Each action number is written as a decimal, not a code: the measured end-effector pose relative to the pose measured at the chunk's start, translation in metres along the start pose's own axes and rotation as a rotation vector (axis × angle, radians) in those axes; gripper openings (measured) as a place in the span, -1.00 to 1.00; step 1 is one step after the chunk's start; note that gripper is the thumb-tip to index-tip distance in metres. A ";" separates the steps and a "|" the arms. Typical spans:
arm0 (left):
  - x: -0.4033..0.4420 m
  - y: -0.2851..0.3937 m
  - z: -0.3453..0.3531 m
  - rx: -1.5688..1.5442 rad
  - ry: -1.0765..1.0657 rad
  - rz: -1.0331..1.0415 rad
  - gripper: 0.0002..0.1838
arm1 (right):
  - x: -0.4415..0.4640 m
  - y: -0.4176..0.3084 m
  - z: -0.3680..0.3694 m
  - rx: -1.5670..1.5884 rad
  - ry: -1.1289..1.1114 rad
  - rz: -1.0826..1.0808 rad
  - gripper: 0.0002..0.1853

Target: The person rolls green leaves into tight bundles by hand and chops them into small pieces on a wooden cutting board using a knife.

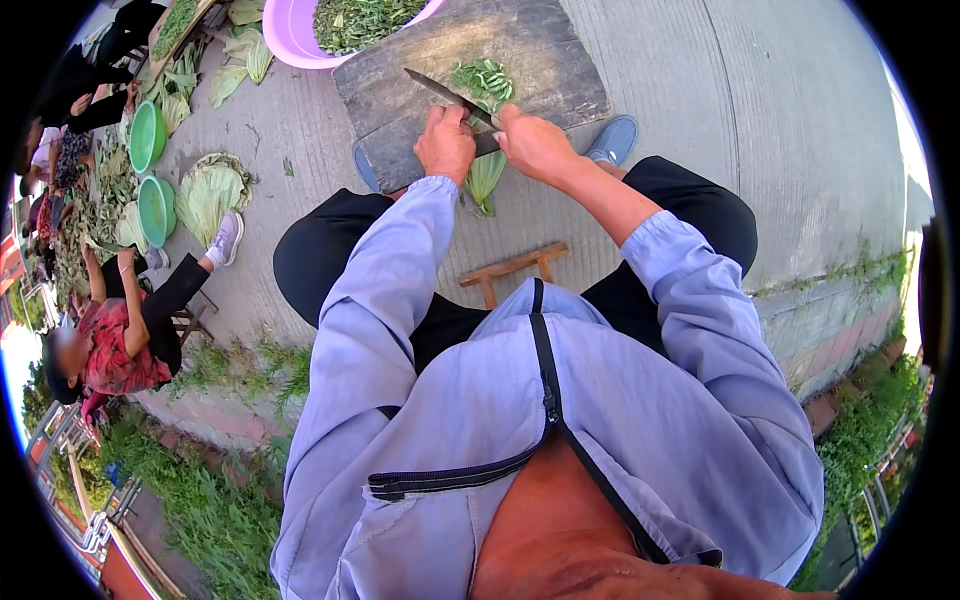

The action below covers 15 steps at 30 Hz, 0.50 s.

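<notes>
My right hand is closed round the handle end of a long dark knife, whose blade slants up and left over a worn wooden board. Beside it, my left hand has its fingers bent over leafy greens at the board's near edge. A pale green leaf bunch hangs over that edge between my hands. Just beyond the knife lies a small heap of cut green pieces. My fingertips partly hide the greens under them.
Behind the board stands a pink basin of chopped greens. Two green basins and large leaves lie at left, near a seated person in red and other people. A small wooden stool is between my legs.
</notes>
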State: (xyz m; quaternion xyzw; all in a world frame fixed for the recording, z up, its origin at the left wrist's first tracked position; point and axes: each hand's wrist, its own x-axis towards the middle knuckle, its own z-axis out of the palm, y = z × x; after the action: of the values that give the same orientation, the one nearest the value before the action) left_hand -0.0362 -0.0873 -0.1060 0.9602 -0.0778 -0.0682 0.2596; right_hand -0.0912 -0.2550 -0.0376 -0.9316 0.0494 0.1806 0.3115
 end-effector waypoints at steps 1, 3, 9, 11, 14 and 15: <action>0.000 -0.001 0.001 -0.003 0.003 0.002 -0.80 | 0.001 0.002 0.003 0.006 0.017 -0.015 -0.67; 0.000 -0.002 0.002 -0.012 0.021 0.021 -0.80 | 0.004 0.006 0.009 0.013 0.039 -0.035 -0.67; 0.001 -0.004 0.004 -0.016 0.035 0.042 -0.79 | 0.007 0.006 0.009 0.009 0.031 -0.022 -0.68; 0.001 -0.002 0.002 -0.012 0.011 0.017 -0.80 | 0.006 0.001 0.004 0.002 0.003 0.004 -0.69; 0.001 -0.002 0.002 -0.011 0.013 0.018 -0.80 | 0.009 0.001 0.005 0.004 0.014 -0.007 -0.69; 0.001 -0.002 0.002 -0.011 0.015 0.019 -0.80 | 0.009 0.001 0.005 0.004 0.014 -0.009 -0.69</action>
State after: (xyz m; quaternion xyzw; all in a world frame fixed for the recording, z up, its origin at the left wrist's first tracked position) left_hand -0.0358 -0.0867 -0.1089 0.9584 -0.0849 -0.0588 0.2661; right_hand -0.0846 -0.2528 -0.0455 -0.9324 0.0477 0.1724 0.3139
